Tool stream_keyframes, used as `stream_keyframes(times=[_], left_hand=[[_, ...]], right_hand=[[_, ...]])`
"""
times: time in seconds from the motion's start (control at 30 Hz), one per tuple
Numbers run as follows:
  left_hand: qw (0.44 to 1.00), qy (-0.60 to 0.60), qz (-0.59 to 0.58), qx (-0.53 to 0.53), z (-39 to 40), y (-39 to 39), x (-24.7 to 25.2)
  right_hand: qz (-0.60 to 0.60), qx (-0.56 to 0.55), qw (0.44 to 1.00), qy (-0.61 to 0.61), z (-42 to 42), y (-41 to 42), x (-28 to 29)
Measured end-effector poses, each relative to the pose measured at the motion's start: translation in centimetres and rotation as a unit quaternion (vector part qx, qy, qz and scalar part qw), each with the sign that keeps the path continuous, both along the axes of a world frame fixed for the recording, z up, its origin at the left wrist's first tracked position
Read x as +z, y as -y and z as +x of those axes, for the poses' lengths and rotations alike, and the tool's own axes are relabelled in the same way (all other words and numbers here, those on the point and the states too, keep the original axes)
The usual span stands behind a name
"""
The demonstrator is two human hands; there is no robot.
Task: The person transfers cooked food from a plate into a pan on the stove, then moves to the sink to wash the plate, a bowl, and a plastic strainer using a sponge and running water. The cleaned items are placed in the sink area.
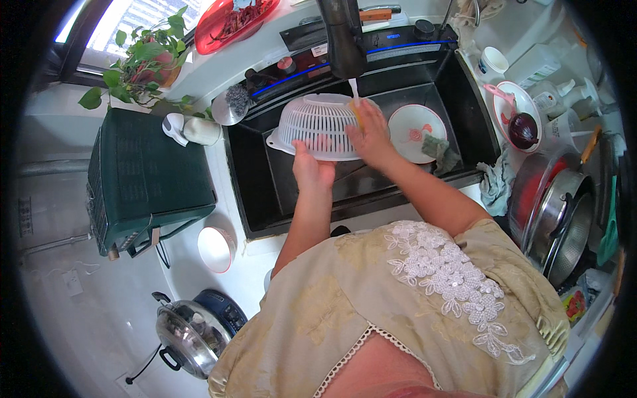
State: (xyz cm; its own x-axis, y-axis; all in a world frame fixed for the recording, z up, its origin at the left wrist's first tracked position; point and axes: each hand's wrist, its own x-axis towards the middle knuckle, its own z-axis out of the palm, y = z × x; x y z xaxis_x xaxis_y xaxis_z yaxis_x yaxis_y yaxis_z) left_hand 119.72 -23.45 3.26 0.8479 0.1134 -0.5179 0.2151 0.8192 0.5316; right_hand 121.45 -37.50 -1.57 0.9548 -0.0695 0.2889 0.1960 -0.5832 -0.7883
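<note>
A white slotted plastic colander (311, 122) is held bottom up over the black sink (293, 209). My left hand (314, 166) grips its near rim, the fingers showing through the slots. At the colander's right side my right hand (371, 130) presses a yellow sponge (356, 113) against the wall; most of the sponge is hidden by the fingers. Water runs from the dark faucet (346, 54) just behind that hand. To the right, a white plate (409, 125) with a red pattern lies in the sink, a grey-green cloth (441, 153) over its edge.
Left of the sink stand a dark green countertop appliance (154, 174), a white bowl (217, 249) and a lidded steel pot (186, 338). On the right are a dish with a purple onion (522, 130), bottles, a crumpled cloth (496, 184) and stacked pans (560, 224). A metal scourer (237, 99) sits at the back left corner.
</note>
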Motion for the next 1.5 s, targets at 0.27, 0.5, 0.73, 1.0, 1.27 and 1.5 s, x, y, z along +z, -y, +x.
stream_keyframes(times=[0.27, 0.5, 0.73, 1.0, 1.27, 1.5], left_hand=[[1.000, 0.015, -0.003, 0.011, 0.3, -1.4, -1.9], [0.999, 0.039, -0.011, 0.002, -0.1, -1.8, -0.7], [0.997, 0.057, -0.010, -0.044, -1.8, -5.1, 0.7], [0.974, 0.167, -0.019, -0.152, -2.6, -7.4, -2.8], [0.978, 0.170, 0.018, -0.121, -1.9, -5.3, -2.5], [0.985, 0.145, 0.028, -0.095, -1.8, -5.2, -2.6]], right_hand=[[-0.018, -0.031, 0.997, -0.067, -1.0, -1.9, -0.9], [-0.154, 0.051, 0.985, -0.055, -3.3, -3.0, 4.6], [0.293, 0.031, 0.945, -0.140, 2.1, 2.0, -0.6], [0.406, 0.049, 0.865, -0.291, 5.6, 4.2, -0.9], [0.150, 0.060, 0.972, -0.171, 3.8, 0.4, 2.6], [0.122, 0.188, 0.974, -0.031, 0.3, -1.4, 4.0]])
